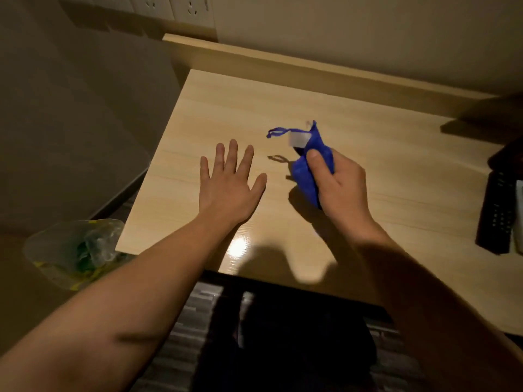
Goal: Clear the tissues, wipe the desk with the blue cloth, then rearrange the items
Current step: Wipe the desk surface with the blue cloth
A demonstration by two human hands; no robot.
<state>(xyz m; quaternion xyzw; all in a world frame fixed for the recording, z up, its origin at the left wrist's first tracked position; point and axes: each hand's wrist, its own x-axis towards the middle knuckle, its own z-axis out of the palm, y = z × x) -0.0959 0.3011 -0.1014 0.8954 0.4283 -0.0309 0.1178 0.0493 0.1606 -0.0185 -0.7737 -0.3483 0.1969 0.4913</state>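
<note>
The right hand (343,182), at centre right of the frame, is gripping the blue cloth (310,165), its fingers (317,159) clamped around the bunched fabric, which is being held slightly above the tabletop (396,165), judging by its shadow. A loop and a white tag are sticking out at its upper end. The left hand (229,182) is hovering flat at centre, fingers spread apart and holding nothing. No tissues are showing on the wood, so the wiping step is probably in hand. A dark remote (496,210) is lying at the right edge, and a bin with a clear liner (76,250) is standing at lower left. A broad stroke rightward risks knocking the remote; a wadded cloth may also be leaving strips unwiped.
</note>
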